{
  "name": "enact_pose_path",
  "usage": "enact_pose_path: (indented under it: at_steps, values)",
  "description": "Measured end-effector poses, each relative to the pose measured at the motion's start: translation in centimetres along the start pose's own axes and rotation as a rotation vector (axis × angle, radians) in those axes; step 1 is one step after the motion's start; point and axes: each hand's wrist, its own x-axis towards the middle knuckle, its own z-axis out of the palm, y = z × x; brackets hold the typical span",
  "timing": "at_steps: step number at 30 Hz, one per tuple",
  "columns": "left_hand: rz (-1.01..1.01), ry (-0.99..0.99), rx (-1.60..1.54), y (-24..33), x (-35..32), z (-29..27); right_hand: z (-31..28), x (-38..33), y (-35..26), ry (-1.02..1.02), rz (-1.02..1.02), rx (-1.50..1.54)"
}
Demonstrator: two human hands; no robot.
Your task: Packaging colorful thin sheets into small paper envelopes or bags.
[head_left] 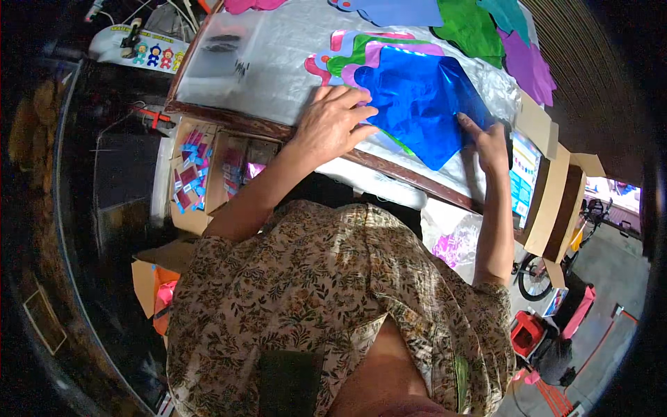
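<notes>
A shiny dark blue foil piece point(417, 97), which looks like an uninflated foil balloon, lies flat at the table's near edge. It overlaps a fanned stack of similar flat pieces in pink, green and lilac point(347, 59). My left hand point(337, 121) rests at the left edge of the blue foil, fingers apart and bent, the fingertips at its border. At the right edge of that foil, my right hand point(490, 142) grips it with the thumb on top; the other fingers are mostly hidden.
More flat foil pieces, including green point(469, 35) and purple point(528, 69), lie across the far side of the silvery tabletop point(271, 83). Cardboard boxes point(549, 194) stand close on the right. Below the table's left side, a box holds small colourful packets point(194, 167).
</notes>
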Motion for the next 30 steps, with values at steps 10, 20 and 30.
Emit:
enact_pose_path:
  at_steps: [10,20,30]
  values:
    - [-0.381,0.292,0.105,-7.7,1.7,-1.6,4.4,-6.5,-3.3,0.271,-0.731,-0.900]
    - [-0.303,0.259,0.104,-10.0,2.2,-0.5,5.3,-5.2,-0.2,0.063,-0.655,-0.808]
    - [-0.590,0.247,-0.263,-9.5,2.2,-0.6,5.5,-5.4,-0.3,0.063,-0.632,-0.794]
